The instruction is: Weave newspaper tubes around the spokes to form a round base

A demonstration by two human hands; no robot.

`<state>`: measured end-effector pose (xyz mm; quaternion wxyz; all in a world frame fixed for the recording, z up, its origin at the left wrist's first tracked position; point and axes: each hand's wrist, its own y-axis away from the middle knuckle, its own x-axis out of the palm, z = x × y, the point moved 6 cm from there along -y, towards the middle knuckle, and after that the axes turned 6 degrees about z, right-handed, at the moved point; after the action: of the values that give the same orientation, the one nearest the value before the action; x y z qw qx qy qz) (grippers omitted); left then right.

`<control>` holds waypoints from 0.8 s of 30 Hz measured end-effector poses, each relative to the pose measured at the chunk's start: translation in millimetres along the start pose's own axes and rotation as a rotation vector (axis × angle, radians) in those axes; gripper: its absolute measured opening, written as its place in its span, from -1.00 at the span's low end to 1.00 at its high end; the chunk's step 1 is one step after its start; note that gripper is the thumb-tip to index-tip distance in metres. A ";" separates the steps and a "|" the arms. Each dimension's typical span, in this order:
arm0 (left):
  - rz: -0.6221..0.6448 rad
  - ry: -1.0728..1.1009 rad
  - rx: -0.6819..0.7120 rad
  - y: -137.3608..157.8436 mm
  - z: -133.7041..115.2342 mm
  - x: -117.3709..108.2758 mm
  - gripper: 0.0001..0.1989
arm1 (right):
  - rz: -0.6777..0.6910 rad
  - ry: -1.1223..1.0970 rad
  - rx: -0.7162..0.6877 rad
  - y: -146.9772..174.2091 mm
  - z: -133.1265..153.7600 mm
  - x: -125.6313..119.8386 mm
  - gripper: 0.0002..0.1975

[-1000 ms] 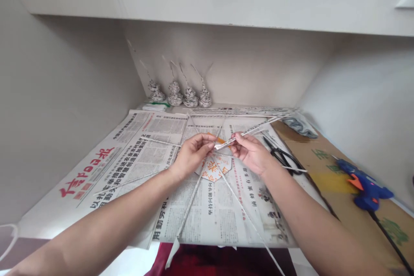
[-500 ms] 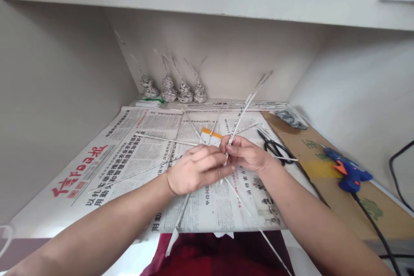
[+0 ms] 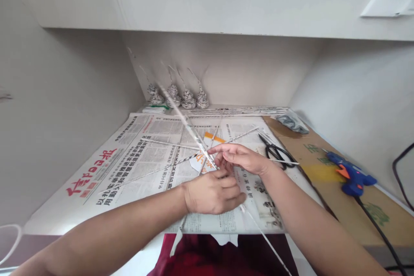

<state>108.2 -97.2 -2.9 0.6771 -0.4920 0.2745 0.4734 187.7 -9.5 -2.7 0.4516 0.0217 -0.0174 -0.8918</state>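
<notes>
A: In the head view, where is the paper rod (image 3: 184, 118)?

B: It slants from the upper left down to the centre of the frame, its far end blurred, and it runs in under the left hand (image 3: 213, 192).

A: And that hand's fingers?

B: Curled closed around the rod's lower stretch, back of the hand towards us, just below the centre.

A: What about the right hand (image 3: 241, 158)?

B: Right of centre, fingers loosely bent, the index finger lying against the rod. I can't tell whether the others grip it.

A: What's underneath?

B: A white card (image 3: 198, 166) with orange characters, partly hidden by the hands. Thin paper sticks (image 3: 173, 143) fan out from it over the newspaper (image 3: 129, 142), and an orange strip (image 3: 215, 138) sits just above it.

A: And farther out?

B: Black scissors (image 3: 274, 153) right of centre, a blue glue gun (image 3: 352, 177) on cardboard (image 3: 317, 151) at the right, and four gourd-shaped woven pieces (image 3: 202, 100) in a row, upper left of centre.
</notes>
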 end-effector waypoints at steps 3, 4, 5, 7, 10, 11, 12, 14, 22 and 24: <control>0.005 0.014 -0.086 2.5 11.1 -2.5 -0.69 | -0.066 0.046 0.028 -1.6 -3.7 -3.0 -0.59; 0.007 0.044 -0.119 3.7 16.3 -3.0 -0.67 | -0.125 0.047 0.031 -1.5 -5.3 -8.1 -0.60; 0.005 0.086 -0.153 4.8 22.0 -3.3 -0.65 | -0.198 0.036 0.032 -0.8 -7.1 -14.8 -0.60; -0.017 0.209 -0.261 7.0 36.7 -3.4 -0.65 | -0.351 -0.019 0.035 2.4 -11.3 -30.4 -0.61; -0.099 0.393 -0.464 6.8 60.8 -3.4 -0.74 | -0.548 -0.111 0.023 10.4 -14.2 -51.6 -0.61; -0.129 0.436 -0.519 4.8 67.9 -3.8 -0.77 | -0.590 -0.147 0.010 13.0 -13.7 -56.4 -0.61; -0.158 0.469 -0.564 1.7 74.4 -4.5 -0.80 | -0.622 -0.181 -0.010 15.3 -12.3 -60.1 -0.62; -0.217 0.522 -0.628 -7.3 86.8 -7.5 -0.83 | -0.667 -0.241 -0.068 19.5 -7.3 -64.8 -0.63; -0.416 0.651 -0.901 -24.2 138.6 -10.6 -0.84 | -0.776 -0.242 -0.400 37.0 24.8 -72.5 -0.48; -0.443 0.675 -0.934 -21.2 142.5 -7.2 -0.82 | -0.817 -0.130 -0.413 39.5 28.6 -71.7 -0.57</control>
<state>111.2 30.7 63.8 0.3479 -0.9046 0.1287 0.2100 260.3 25.3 29.5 0.0560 -0.1196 0.1421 -0.9810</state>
